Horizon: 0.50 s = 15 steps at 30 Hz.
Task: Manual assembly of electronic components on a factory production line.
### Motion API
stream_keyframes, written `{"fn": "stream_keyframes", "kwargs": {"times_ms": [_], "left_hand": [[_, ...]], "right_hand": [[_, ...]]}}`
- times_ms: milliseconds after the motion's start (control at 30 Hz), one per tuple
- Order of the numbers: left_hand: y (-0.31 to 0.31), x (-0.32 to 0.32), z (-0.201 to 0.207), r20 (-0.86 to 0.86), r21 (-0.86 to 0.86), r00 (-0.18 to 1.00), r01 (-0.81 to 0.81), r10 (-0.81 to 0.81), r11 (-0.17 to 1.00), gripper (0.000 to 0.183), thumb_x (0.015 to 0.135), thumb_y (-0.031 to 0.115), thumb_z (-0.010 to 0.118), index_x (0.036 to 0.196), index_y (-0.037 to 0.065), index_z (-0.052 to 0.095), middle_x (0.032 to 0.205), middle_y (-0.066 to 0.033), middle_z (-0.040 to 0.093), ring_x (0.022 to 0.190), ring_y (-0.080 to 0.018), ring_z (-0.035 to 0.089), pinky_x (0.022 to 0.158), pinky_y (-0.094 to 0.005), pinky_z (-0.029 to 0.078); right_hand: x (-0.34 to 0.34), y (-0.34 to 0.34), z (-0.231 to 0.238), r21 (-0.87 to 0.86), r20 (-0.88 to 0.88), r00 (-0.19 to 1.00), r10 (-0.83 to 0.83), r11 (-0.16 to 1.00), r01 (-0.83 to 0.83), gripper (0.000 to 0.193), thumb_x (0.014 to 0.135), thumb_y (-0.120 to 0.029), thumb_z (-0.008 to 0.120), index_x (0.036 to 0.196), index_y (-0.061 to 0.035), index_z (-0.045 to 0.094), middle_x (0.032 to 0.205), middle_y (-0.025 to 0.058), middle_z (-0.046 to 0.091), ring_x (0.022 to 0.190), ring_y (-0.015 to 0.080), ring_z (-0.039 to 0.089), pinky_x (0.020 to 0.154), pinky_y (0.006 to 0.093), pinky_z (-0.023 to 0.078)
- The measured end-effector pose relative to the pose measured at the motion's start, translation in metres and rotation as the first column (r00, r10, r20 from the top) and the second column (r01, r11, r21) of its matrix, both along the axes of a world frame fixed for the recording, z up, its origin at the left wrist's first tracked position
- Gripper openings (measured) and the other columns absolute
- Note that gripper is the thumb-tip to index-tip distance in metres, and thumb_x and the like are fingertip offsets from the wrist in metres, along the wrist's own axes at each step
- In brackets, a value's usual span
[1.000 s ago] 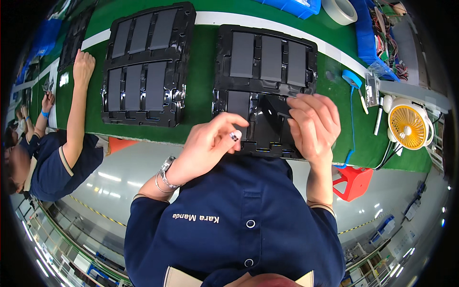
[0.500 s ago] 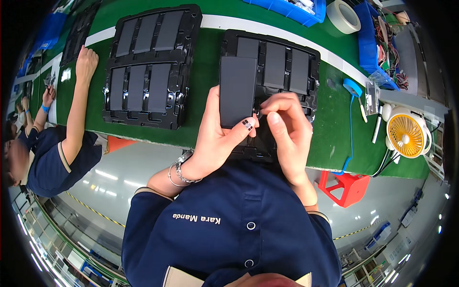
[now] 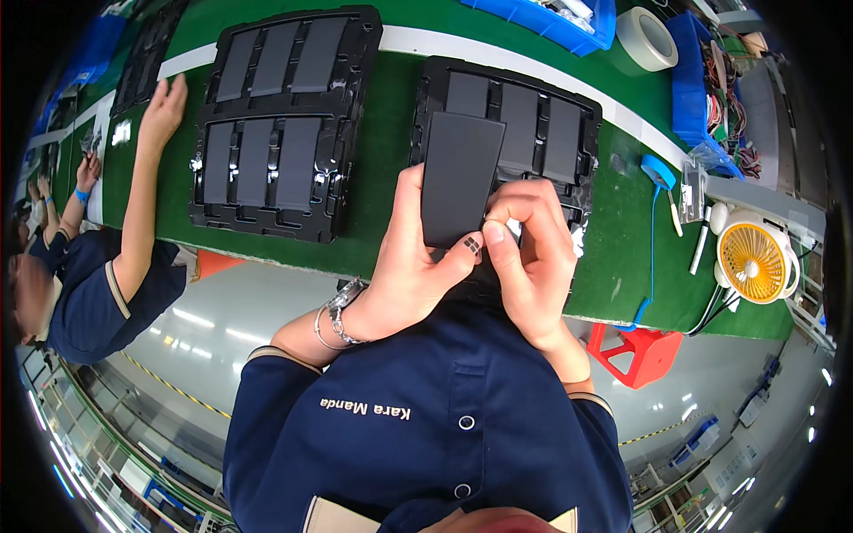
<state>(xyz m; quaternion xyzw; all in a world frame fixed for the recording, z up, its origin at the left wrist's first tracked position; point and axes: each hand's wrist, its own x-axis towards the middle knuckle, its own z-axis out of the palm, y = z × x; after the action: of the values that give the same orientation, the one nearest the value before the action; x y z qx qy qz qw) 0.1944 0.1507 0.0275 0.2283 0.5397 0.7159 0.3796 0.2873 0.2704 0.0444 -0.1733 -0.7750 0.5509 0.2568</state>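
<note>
My left hand (image 3: 410, 258) grips a flat, dark grey rectangular block (image 3: 462, 178) by its lower left side, thumb across the near end. The block is tilted above a black moulded tray (image 3: 582, 147) where similar dark blocks (image 3: 518, 115) lie in slots. At the block's lower right edge, my right hand (image 3: 533, 253) pinches with thumb and forefinger, its other fingers curled. A small pale spot shows by those fingertips; what they hold, if anything, is too small to make out.
Another black tray (image 3: 336, 169) of dark blocks lies to the left on the green table (image 3: 378, 115). At right are a yellow fan (image 3: 753, 258), a blue coiled cord (image 3: 654, 240), a tape roll (image 3: 647, 39) and blue bins (image 3: 689, 80). A co-worker's hand (image 3: 163, 111) is far left.
The block has turned and tilted, its far end swinging right. My right fingertips have closed in along its lower right edge. The co-worker's hand at left has opened somewhat.
</note>
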Motion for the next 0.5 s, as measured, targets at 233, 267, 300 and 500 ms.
{"fn": "stream_keyframes", "kwargs": {"times_ms": [233,267,300,500], "left_hand": [[-0.002,-0.002,0.006,0.001,-0.031,1.0,0.008,-0.008,0.999,0.063,0.09,-0.006,0.056,0.14,0.005,0.021,0.109,-0.0085,0.052,0.09,-0.0118,0.059,0.076,-0.0271,0.055],[-0.002,0.0,0.007,0.065,0.005,0.998,-0.015,0.015,1.0,0.064,0.09,-0.006,0.056,0.141,0.007,0.019,0.107,-0.0087,0.054,0.086,-0.0122,0.06,0.073,-0.0276,0.056],[-0.002,0.0,0.008,0.084,0.011,0.996,-0.014,0.013,1.0,0.065,0.09,-0.005,0.057,0.141,0.007,0.019,0.107,-0.0088,0.054,0.085,-0.0123,0.06,0.073,-0.0275,0.056],[-0.001,0.001,0.012,0.125,0.007,0.992,0.005,-0.005,1.0,0.066,0.091,-0.004,0.057,0.143,0.007,0.017,0.105,-0.0091,0.054,0.082,-0.0123,0.06,0.071,-0.027,0.055]], "right_hand": [[-0.001,0.005,0.004,-0.452,-0.077,0.99,0.12,0.881,-0.142,0.01,0.095,-0.005,0.06,0.098,0.0043,0.058,0.096,0.0086,0.054,0.081,0.0155,0.058,0.072,0.0282,0.049],[-0.001,0.005,0.001,-0.501,-0.094,0.986,0.14,0.849,-0.169,0.01,0.096,-0.005,0.059,0.098,0.0046,0.058,0.096,0.0083,0.054,0.08,0.0149,0.059,0.072,0.0279,0.049],[0.0,0.006,0.0,-0.549,-0.106,0.983,0.152,0.815,-0.186,0.01,0.097,-0.005,0.058,0.099,0.005,0.058,0.097,0.008,0.054,0.079,0.0142,0.059,0.072,0.0276,0.049],[0.0,0.007,0.001,-0.554,-0.135,0.979,0.151,0.808,-0.201,0.008,0.096,-0.003,0.059,0.094,0.0049,0.058,0.095,0.0079,0.053,0.075,0.0128,0.058,0.068,0.0269,0.049]]}}
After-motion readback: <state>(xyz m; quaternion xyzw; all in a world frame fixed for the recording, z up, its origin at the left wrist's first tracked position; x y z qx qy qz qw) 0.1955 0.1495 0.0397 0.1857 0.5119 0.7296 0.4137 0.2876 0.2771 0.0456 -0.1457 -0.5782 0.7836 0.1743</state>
